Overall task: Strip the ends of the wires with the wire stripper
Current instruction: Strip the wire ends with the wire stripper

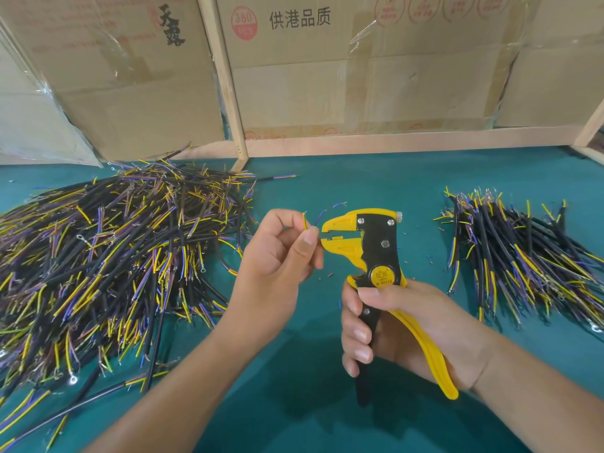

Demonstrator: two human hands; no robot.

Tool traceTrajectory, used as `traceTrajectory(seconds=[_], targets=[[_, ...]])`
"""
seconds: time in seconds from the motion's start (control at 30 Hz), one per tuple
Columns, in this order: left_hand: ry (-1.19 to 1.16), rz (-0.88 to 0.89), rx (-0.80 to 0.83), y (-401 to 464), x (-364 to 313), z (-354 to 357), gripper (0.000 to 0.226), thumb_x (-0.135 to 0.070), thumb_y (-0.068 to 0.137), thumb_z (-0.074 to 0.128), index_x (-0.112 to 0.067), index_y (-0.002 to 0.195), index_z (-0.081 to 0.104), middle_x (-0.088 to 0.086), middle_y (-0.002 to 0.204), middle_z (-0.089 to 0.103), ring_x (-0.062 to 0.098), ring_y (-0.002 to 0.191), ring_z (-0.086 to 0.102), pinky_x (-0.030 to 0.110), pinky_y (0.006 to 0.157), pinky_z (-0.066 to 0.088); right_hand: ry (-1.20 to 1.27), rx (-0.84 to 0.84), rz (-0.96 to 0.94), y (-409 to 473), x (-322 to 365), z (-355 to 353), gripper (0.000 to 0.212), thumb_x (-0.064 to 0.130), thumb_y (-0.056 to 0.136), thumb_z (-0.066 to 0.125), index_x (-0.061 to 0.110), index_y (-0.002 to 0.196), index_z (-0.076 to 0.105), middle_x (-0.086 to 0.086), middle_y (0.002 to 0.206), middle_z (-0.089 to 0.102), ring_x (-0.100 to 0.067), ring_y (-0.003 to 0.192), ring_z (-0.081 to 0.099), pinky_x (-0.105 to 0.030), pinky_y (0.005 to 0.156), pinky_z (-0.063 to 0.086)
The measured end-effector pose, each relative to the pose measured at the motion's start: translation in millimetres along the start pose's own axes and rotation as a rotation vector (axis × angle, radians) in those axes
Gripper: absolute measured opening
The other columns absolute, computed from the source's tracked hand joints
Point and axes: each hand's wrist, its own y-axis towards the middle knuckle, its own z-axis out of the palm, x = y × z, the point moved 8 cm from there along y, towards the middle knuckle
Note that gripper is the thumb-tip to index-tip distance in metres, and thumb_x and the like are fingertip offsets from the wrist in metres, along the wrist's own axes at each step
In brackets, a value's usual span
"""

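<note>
Right hand (402,325) wrapped around the wire stripper (376,256) handles, thumb across the black body just under the round yellow pivot badge. Stripper is yellow plastic and black metal, held upright, beak-shaped jaws pointing left with a narrow gap between them.

Left hand (281,253) pinches a cable end (305,222) between thumb and fingers, right at the jaw mouth. A thin yellow-green core sticks up from the fingers, and a blue core curves over toward the top jaw. Can't tell if a conductor sits inside the jaws.

Big loose heap of cut cables (108,256) on the left: black round sheath, yellow and blue-purple cores fanning out, some with ring terminals. Smaller, more aligned pile (516,253) on the right, well apart.

Teal table mat (343,181), smooth, with small insulation scraps near the stripper. Taped cardboard boxes (343,60) and a wooden frame (225,76) behind.
</note>
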Motion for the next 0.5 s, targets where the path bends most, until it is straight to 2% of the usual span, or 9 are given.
traceTrajectory(seconds=[0.5], targets=[[0.047, 0.005, 0.031, -1.2, 0.6, 4.8, 0.008, -0.014, 0.102, 0.044, -0.007, 0.097, 0.044, -0.003, 0.068, 0.056, 0.007, 0.056, 0.044, 0.015, 0.057, 0.038, -0.028, -0.181, 0.024, -3.0, 3.3, -3.5, 0.031, 0.037, 0.085, 0.070, 0.011, 0.074, 0.058, -0.001, 0.054, 0.033, -0.015, 0.041, 0.034, -0.028, 0.048, 0.039]])
